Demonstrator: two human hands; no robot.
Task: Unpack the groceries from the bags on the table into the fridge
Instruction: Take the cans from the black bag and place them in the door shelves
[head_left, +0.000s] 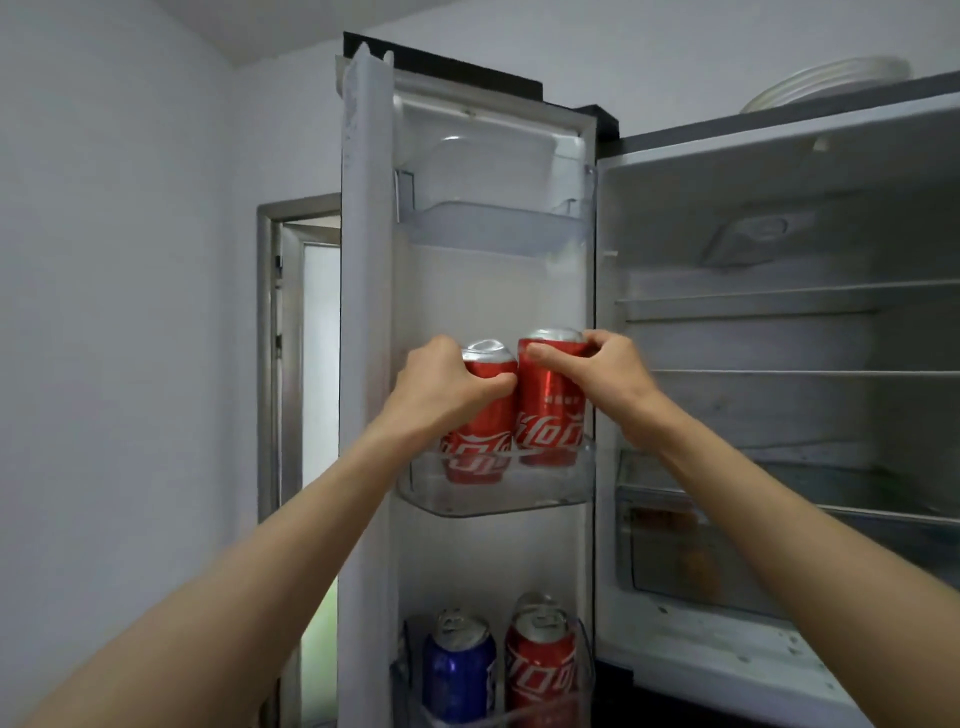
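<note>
I am setting two red cola cans into the middle door shelf: the left can low near its left edge, the right can beside it, touching. My left hand and right hand each keep the grip wrapped around a can top. Next I should lower them fully, then release.

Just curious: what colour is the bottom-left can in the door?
Blue can, seen in the head view.

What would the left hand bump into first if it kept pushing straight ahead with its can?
Probably the white inner wall of the fridge door, just behind the shelf. The left hand grips its red can pointing that way, though depth is hard to judge.
</note>
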